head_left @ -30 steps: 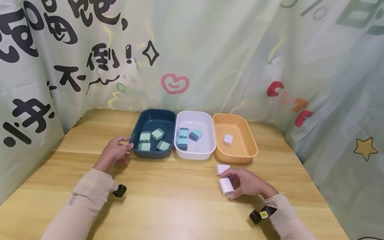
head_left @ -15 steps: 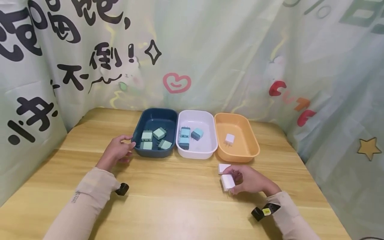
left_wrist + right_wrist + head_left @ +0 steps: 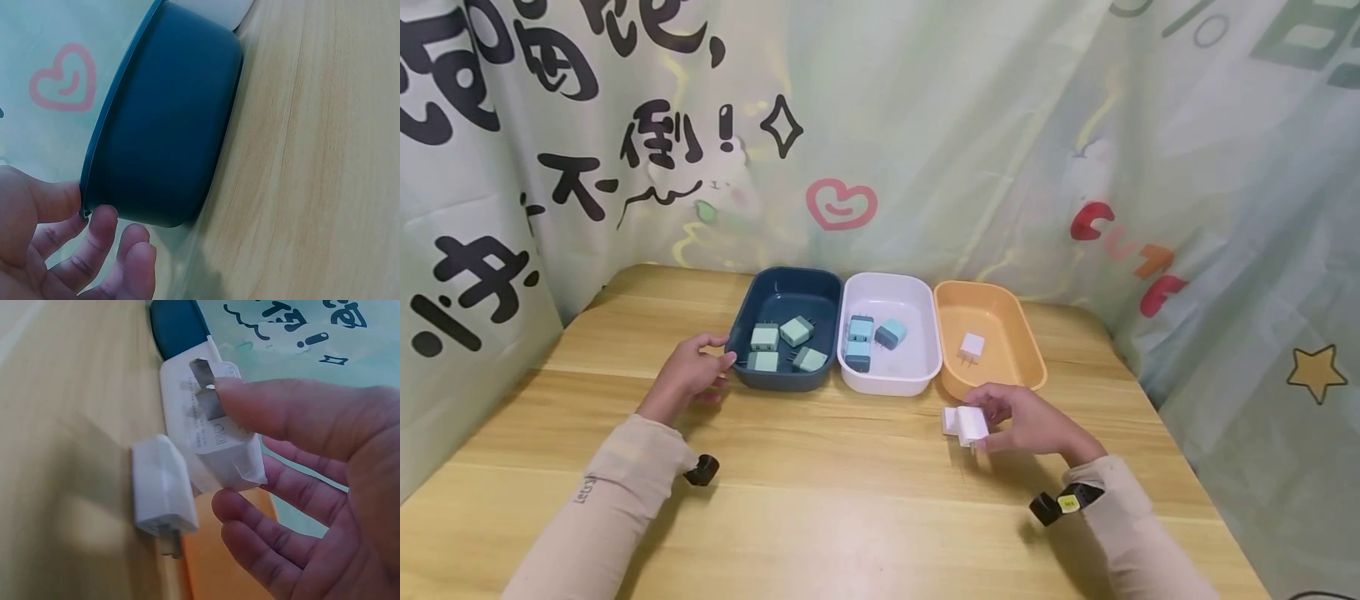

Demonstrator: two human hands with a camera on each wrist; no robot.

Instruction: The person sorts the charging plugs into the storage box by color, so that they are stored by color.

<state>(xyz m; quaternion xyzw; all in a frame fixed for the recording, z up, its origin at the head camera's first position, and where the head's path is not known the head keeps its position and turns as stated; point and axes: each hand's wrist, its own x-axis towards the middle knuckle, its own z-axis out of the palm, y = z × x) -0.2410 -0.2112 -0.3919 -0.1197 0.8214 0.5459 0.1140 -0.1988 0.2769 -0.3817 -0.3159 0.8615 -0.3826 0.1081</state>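
Observation:
My right hand (image 3: 1033, 421) pinches a white plug charger (image 3: 972, 426) between thumb and fingers, raised off the table, with its metal prongs showing in the right wrist view. A second white charger (image 3: 162, 481) lies on the table beside it, partly hidden in the head view. Just behind stands the orange tray (image 3: 1026, 354), with one white charger (image 3: 972, 347) in it. My left hand (image 3: 692, 375) grips the near left corner of the dark blue tray (image 3: 162, 119) by its rim, thumb and fingers on either side.
Several light green chargers (image 3: 765, 337) lie in the dark blue tray. Next to it, the white tray (image 3: 891, 385) contains a few blue two-tone chargers (image 3: 892, 332). All three trays stand in a row on the wooden table (image 3: 820, 500), before a printed curtain (image 3: 940, 150).
My right hand has lifted the held charger and carried it away from me, toward the orange tray, so it now overlaps the charger on the table. The left hand stays at the dark blue tray.

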